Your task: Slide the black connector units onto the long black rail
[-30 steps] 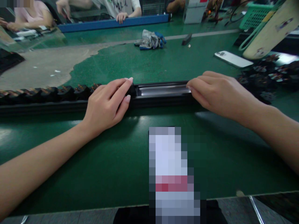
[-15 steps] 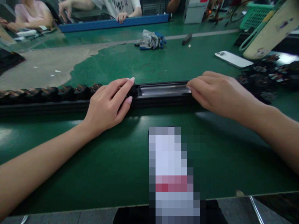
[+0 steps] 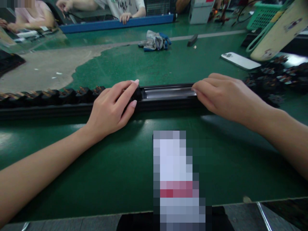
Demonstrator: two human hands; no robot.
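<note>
Near me: a blurry block (image 3: 173, 170) lies on the smooth green desk (image 3: 72, 160). It is too blurred to tell what it is.
Left hand (image 3: 108, 109): my fingers and thumb pinch the black end of the chain, right where it meets the rail.
Right hand (image 3: 223, 99): my fingers curl over the right end of the rail. I cannot tell if they grip it.
Rail: a long, hard black rail (image 3: 168, 104) lies flat across the desk, between my hands. A clear, shiny strip (image 3: 168, 93) sits in its top.
Chain: a bumpy black cable chain (image 3: 55, 96) runs left from the rail.
What could go wrong: if I let go, the rail could slip or tip, and a bump could scratch the clear strip.
Far away: a heap of black parts (image 3: 274, 80) with bits of color, a smooth white phone (image 3: 240, 61), and crumpled gloves (image 3: 155, 41).
</note>
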